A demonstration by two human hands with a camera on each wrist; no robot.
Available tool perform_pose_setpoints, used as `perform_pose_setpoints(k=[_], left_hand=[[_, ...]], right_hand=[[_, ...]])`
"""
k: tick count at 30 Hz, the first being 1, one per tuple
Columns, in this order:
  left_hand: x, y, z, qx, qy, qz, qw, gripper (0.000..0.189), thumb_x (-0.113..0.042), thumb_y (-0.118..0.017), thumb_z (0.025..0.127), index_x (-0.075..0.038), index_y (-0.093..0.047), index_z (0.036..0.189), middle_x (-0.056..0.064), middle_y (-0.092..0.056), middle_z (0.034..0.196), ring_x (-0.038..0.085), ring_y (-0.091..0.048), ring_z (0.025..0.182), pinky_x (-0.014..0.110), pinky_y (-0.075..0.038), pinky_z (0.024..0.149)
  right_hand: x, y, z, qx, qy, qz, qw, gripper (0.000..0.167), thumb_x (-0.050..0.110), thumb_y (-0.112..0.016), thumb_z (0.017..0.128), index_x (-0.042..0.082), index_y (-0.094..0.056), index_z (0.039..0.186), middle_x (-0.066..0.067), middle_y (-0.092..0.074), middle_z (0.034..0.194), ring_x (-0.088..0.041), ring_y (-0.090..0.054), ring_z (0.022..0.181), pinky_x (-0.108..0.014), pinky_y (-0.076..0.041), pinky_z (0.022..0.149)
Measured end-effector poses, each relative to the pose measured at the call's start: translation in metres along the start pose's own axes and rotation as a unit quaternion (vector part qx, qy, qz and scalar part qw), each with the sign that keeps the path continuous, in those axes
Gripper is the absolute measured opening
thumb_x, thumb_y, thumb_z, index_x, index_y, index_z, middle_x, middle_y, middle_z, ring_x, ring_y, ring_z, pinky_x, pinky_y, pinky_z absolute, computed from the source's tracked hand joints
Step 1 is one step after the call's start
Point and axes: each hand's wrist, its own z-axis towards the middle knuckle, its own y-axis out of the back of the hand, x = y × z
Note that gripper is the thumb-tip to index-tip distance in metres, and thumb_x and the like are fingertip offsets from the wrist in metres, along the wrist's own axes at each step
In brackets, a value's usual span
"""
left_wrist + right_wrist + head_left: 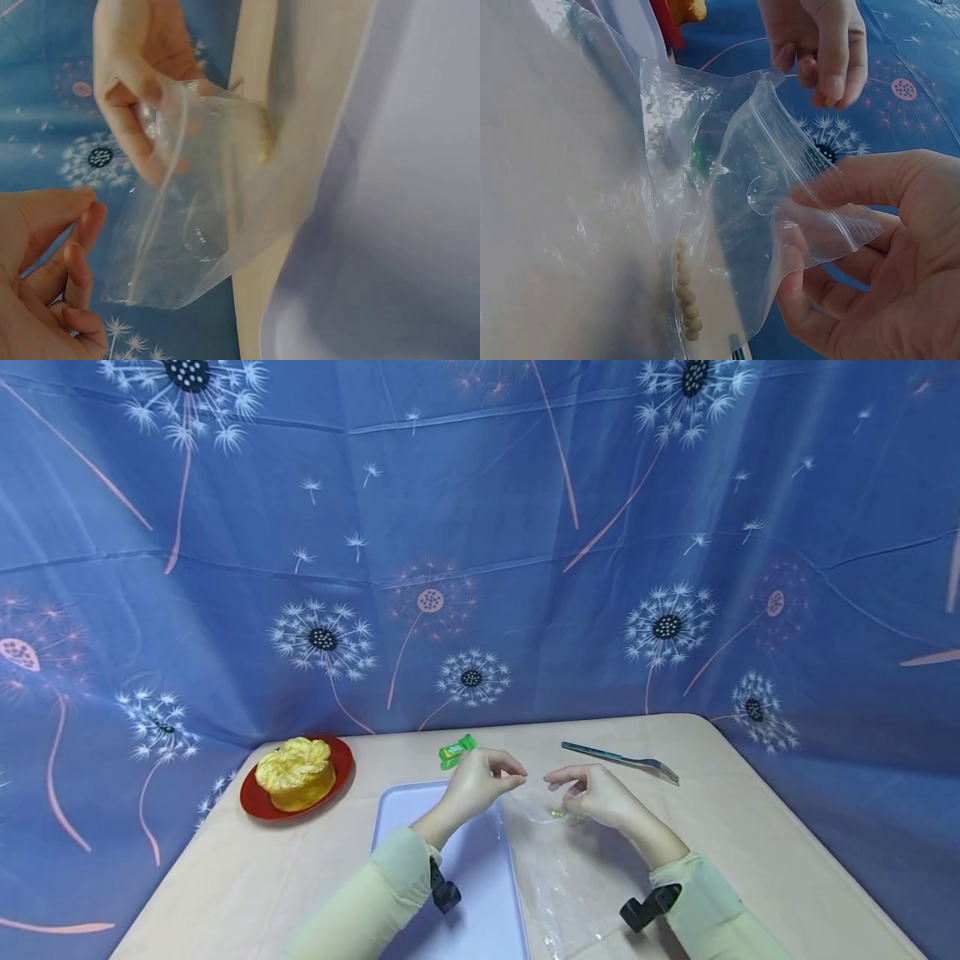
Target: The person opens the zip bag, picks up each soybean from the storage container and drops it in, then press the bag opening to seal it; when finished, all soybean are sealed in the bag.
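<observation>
My right hand (600, 793) grips a clear zip-lock bag (735, 180) near its zip edge, thumb and fingers on the plastic. Several small round pale-yellow beans (684, 281) lie in a line at the bottom of the bag. Facing it across a small gap, my left hand (480, 781) is apart from the bag, thumb and forefinger brought together. Between those fingertips the right wrist view shows a tiny yellowish bean (830, 101), mostly covered. Below the left hand lies a pale lilac tray (465, 877).
A red plate (251, 802) with a yellow bread-like cake (298, 774) stands at the back left. A green wrapped candy (457, 752) lies behind the tray. At the back right is a fork (618, 760) with a dark handle. A blue dandelion-print curtain (480, 552) surrounds the table.
</observation>
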Motion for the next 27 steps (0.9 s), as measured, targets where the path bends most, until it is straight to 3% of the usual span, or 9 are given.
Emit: perform_pose_setpoints(k=[6,10,18,27], left_hand=[[-0.003,-0.005,0.002,0.017,0.000,0.021,0.9996,0.007,-0.007,-0.081,0.086,-0.014,-0.080,0.086,-0.005,-0.075,0.085,0.007,-0.048,0.060,0.023,-0.039,0.052],[-0.003,0.001,-0.002,0.017,-0.004,0.023,0.9996,0.007,-0.009,-0.081,0.087,-0.014,-0.080,0.091,-0.007,-0.074,0.088,0.008,-0.051,0.063,0.024,-0.042,0.053],[0.011,0.033,-0.023,0.022,0.000,0.003,0.9998,0.006,-0.010,-0.081,0.087,-0.014,-0.080,0.092,-0.011,-0.069,0.079,0.009,-0.058,0.073,0.028,-0.049,0.067],[0.035,0.070,-0.055,0.076,0.013,0.011,0.9970,0.007,-0.008,-0.080,0.087,-0.015,-0.082,0.090,-0.011,-0.073,0.082,0.009,-0.058,0.076,0.027,-0.048,0.067]], right_hand=[[0.002,0.001,0.000,-0.003,-0.003,0.004,1.0000,0.045,-0.011,-0.067,0.077,-0.008,-0.068,0.122,-0.025,-0.070,0.110,-0.021,-0.065,0.081,-0.027,-0.052,0.063],[0.002,0.001,0.000,-0.003,-0.002,0.005,1.0000,0.046,-0.011,-0.066,0.077,-0.009,-0.067,0.123,-0.025,-0.070,0.111,-0.021,-0.065,0.082,-0.027,-0.052,0.062],[0.003,0.002,-0.001,-0.007,-0.005,0.009,0.9999,0.047,-0.011,-0.066,0.077,-0.009,-0.067,0.124,-0.023,-0.071,0.110,-0.021,-0.065,0.083,-0.027,-0.052,0.063],[0.003,0.001,-0.005,-0.002,-0.006,0.019,0.9998,0.047,-0.013,-0.064,0.077,-0.008,-0.067,0.124,-0.024,-0.070,0.112,-0.022,-0.065,0.085,-0.026,-0.052,0.061]])
